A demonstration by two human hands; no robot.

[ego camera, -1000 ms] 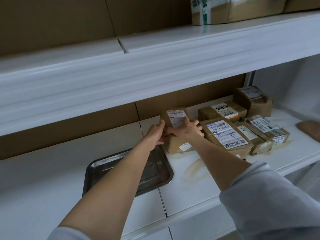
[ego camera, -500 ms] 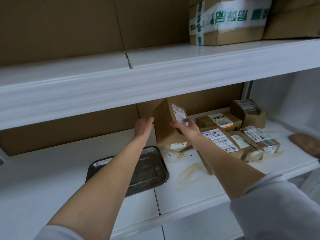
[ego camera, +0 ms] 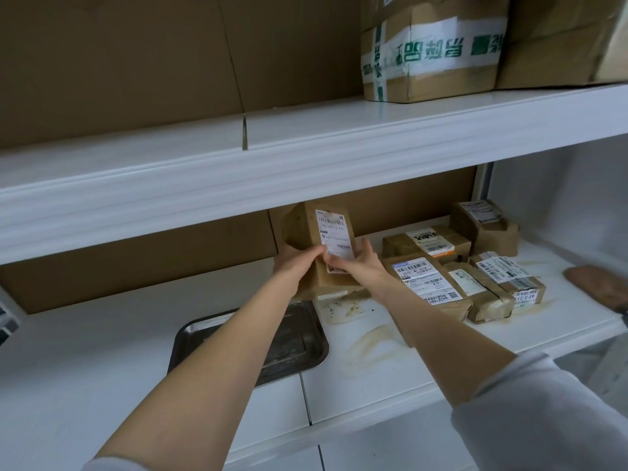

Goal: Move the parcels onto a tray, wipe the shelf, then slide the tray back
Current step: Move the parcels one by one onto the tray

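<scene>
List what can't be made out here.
Head view:
Parcel lower half: behind left hand and right hand.
Tray middle: under the left arm.
Label print: too small, blurred.
Brown thing at right: cut by the edge; unidentifiable.

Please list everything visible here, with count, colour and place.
white shelves: two, white, upper shelf above lower shelf
brown paper-wrapped parcel with white label: one, brown, lifted over lower shelf
other brown labelled parcels: five, brown, lower shelf, right
rectangular metal tray: one, silver, lower shelf, under left arm
beige smears: several, beige, before those parcels
flat brown object: one, brown, far right
large cardboard boxes: two, brown, upper shelf
left hand: one, grips lifted parcel
right hand: one, grips lifted parcel
</scene>
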